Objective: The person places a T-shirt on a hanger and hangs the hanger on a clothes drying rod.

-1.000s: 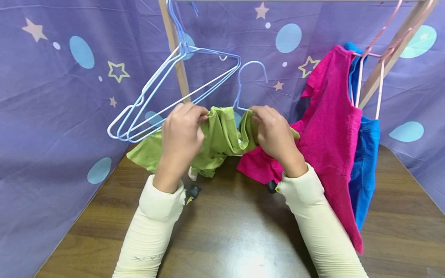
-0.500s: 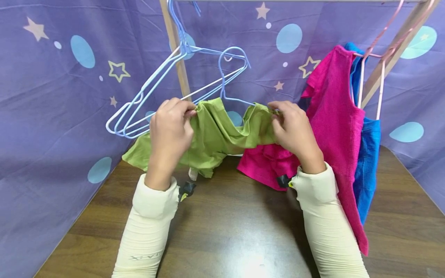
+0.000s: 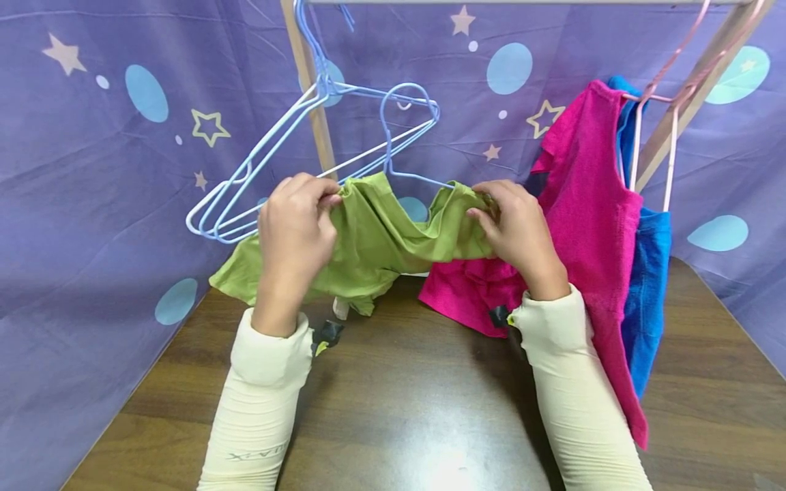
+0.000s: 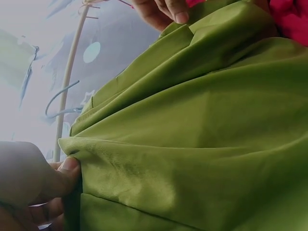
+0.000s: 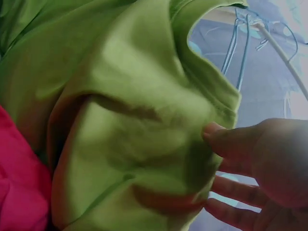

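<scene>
Left hand (image 3: 295, 228) and right hand (image 3: 518, 228), fingers curled, pinch the green shirt (image 3: 381, 239) on a blue hanger (image 3: 399, 136) above the desk's (image 3: 417, 409) far edge.

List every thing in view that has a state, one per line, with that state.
Green cotton shirt: bunched, held up off the table, blue wire hanger threaded in its neck.
Left hand: pinches the shirt's edge.
Right hand: pinches the other edge.
Bunch of empty blue wire hangers: hanging, tilted.
Pink towelling shirt: hung on a pink hanger.
Blue shirt: hung behind it.
</scene>
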Tool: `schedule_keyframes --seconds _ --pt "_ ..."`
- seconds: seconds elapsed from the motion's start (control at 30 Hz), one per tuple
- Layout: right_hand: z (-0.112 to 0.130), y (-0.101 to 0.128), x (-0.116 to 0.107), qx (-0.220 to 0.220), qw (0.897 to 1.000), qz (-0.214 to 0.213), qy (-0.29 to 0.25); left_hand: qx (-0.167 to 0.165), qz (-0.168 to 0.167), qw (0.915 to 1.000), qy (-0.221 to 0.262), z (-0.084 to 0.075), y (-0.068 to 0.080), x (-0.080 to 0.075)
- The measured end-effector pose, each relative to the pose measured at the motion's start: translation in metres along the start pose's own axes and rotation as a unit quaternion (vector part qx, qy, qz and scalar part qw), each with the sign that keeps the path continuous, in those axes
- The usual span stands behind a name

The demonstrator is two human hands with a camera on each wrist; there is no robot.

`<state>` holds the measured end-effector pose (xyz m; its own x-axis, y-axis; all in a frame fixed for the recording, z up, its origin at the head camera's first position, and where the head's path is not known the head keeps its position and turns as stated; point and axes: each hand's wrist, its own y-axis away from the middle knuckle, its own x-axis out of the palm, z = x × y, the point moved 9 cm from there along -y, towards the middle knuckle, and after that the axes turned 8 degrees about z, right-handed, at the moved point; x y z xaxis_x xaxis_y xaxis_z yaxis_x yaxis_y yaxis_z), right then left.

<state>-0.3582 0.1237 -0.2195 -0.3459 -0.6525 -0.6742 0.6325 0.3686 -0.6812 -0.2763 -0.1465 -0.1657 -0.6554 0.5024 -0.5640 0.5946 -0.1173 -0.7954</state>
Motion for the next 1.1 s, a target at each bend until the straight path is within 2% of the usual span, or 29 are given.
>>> schedule_keyframes --seconds 0.3,0.53,0.8,1.1 --pt "-0.012 0.003 -0.004 0.008 1.000 -0.026 0.001 -0.004 -0.010 0.9999 0.003 0.005 0.000 -0.005" --pt "-0.013 0.003 -0.008 0.007 0.999 -0.029 -0.011 0.004 0.006 1.0000 0.006 0.002 0.001 0.000" --pt "0.016 0.001 -0.020 -0.029 0.997 -0.063 -0.031 0.025 0.021 0.9995 0.004 -0.013 0.003 0.011" --pt "0.058 0.000 -0.010 -0.117 0.990 -0.073 -0.034 0.038 0.049 0.9981 -0.005 -0.031 0.007 0.027"
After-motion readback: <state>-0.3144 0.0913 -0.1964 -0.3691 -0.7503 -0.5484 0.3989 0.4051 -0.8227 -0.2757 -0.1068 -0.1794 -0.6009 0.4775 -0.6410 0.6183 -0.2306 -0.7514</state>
